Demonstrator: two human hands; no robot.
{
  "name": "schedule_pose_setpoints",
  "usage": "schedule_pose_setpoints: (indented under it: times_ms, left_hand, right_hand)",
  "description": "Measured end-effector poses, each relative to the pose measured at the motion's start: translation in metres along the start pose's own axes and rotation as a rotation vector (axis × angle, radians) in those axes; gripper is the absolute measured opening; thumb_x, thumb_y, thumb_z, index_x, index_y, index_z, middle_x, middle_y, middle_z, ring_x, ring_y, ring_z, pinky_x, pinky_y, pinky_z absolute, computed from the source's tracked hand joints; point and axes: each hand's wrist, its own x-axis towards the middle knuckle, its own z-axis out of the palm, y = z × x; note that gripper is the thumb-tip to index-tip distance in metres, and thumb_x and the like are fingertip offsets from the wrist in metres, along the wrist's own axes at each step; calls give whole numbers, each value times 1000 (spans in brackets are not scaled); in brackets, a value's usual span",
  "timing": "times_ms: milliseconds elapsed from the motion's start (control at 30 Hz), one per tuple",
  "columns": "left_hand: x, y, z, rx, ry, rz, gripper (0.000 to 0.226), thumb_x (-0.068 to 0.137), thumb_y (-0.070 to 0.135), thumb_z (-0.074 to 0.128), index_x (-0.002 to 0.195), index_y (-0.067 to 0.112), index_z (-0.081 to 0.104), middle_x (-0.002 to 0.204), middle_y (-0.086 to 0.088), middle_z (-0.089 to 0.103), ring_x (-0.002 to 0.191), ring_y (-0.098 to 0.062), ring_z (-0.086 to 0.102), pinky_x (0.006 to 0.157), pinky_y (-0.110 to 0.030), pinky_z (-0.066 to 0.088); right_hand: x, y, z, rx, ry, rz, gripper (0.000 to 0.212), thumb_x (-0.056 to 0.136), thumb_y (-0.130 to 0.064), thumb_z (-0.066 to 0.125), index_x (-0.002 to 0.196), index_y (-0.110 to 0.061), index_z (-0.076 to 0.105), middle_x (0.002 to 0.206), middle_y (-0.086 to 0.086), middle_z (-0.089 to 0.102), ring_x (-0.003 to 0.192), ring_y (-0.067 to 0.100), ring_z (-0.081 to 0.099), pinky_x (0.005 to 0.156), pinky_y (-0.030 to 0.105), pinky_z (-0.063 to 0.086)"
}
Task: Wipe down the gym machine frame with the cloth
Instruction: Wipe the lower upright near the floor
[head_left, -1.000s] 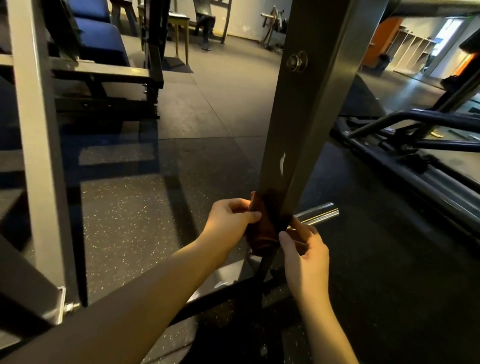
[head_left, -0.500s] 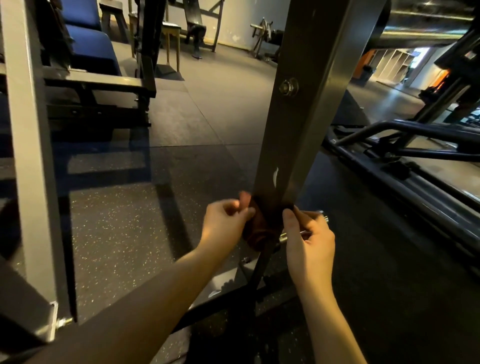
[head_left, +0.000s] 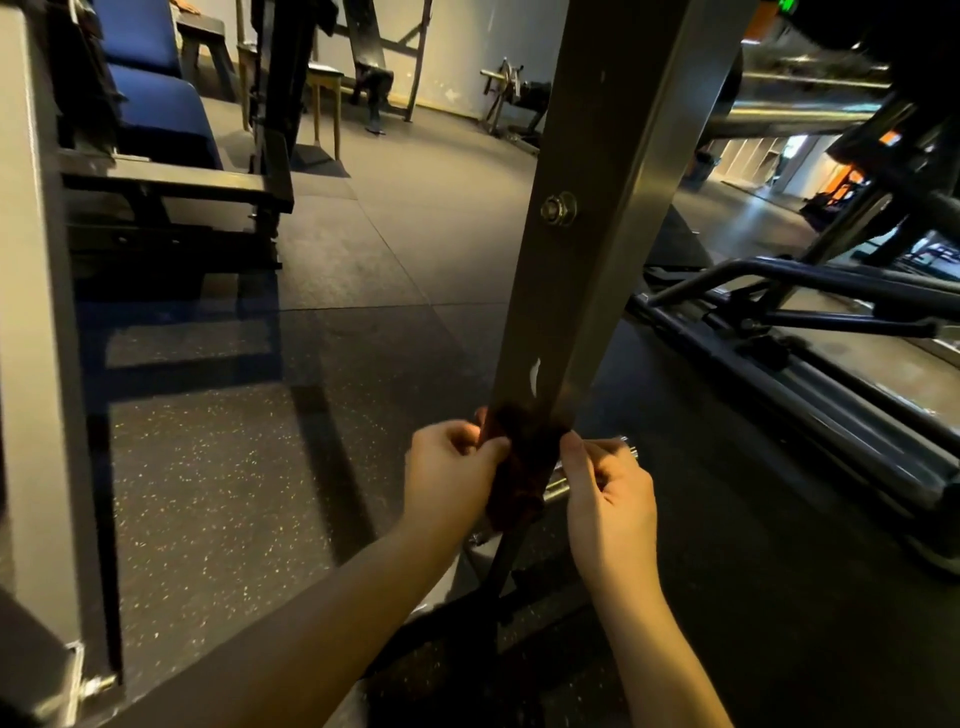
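Observation:
A tall grey metal post (head_left: 587, 223) of the gym machine frame slants up through the middle of the view, with a bolt (head_left: 558, 208) partway up. A dark reddish-brown cloth (head_left: 519, 467) is wrapped around the post's lower end. My left hand (head_left: 449, 475) pinches the cloth's left end beside the post. My right hand (head_left: 605, 493) pinches its right end on the other side. Both hands sit level with each other, low on the post, above the frame's base bars.
A second grey upright (head_left: 36, 312) stands at the far left. A blue padded seat (head_left: 156, 104) is behind it. Black bars of another machine (head_left: 810, 332) lie on the floor at right. A chrome peg (head_left: 626, 447) sticks out behind my right hand. Speckled rubber flooring (head_left: 234, 467) spreads between.
Both hands with the cloth have stayed low on the post, shifting slightly up it. My right fingers have curled in over the chrome peg. The view has tilted upward a little.

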Motion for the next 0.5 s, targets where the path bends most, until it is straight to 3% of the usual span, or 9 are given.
schedule_pose_setpoints:
  times_ms: [133,200,300,333,400,500]
  left_hand:
    - [-5,35,5,-50,107,418,12,94,21,70,106,21,68,96,8,73,91,-1,72,76,-19,60]
    - [-3,29,6,-93,115,375,14,94,20,70,107,22,66,99,7,73,93,-2,72,79,-23,61]
    - [1,11,3,-110,92,119,11,93,21,70,101,27,66,96,8,73,93,-5,73,74,-24,60]
    - [1,10,1,-106,79,110,10,93,21,71,100,27,67,94,9,74,93,-6,73,71,-21,59]
    - [-2,24,2,-112,62,278,9,94,18,69,102,23,69,95,12,74,92,-3,73,69,-16,57]
    - [-6,45,2,-165,37,504,12,96,17,67,107,14,69,98,6,75,94,-6,73,76,-21,60]
  right_hand:
    - [6,-15,-8,-6,49,-95,34,97,-46,60,97,-13,70,92,-4,63,79,-1,62,62,10,45]
    - [8,-27,-6,55,105,-130,35,97,-44,60,95,-11,69,90,-2,60,73,-1,59,60,10,45]
    - [7,-39,-1,91,133,-126,37,96,-47,60,94,-12,70,94,-5,60,76,-2,58,61,12,45]
    - [5,-39,0,89,130,-123,37,96,-47,59,94,-12,70,95,-5,60,77,-4,58,62,12,45]
    - [3,-39,-1,91,118,-128,34,98,-43,58,95,-11,69,95,-4,59,75,-7,57,62,6,44]
    - [4,-40,-1,78,121,-121,29,101,-37,57,95,-11,68,93,-5,60,75,-7,58,61,5,43]
